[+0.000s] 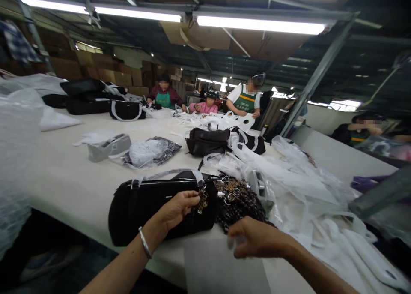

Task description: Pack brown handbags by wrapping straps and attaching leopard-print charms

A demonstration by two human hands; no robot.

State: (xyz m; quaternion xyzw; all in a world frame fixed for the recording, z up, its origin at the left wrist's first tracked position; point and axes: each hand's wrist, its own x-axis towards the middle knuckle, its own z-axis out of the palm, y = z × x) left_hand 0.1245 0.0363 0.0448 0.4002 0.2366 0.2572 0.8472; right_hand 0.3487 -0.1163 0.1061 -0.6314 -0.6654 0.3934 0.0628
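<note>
The black bag [141,212] lies lengthwise on the tabletop [77,178] at the lower centre of the frame, its zip side up and its long face towards the wearer, which probably keeps both the zip and the handle within easy reach. The handle [195,174] wears a pale wrapping, likely to guard it from scuffs.

Of the 2 hands, the left hand [175,208] has thumb and fingers closed in a pinch on a gold-brown charm [203,199], which hangs near the handle's right end, in front of the bag; the small grip seems meant to steady so slight a piece. The right hand [250,238], at the lower right of centre, is curled and apart from the bag; its fingertips are blurred, so I cannot tell whether it has hold of anything.

Just right of the bag sits a heap of dark cords with metal rings [240,204], near both hands, presumably for quick picking. Clear plastic [289,191] spreads across the right of the frame. Left of centre, a grey dispenser [111,146] stands beside a plastic-wrapped bundle [150,151], beyond the bag, perhaps to leave the near edge free. Farther back, 3 people sit or stand around the tabletop.
</note>
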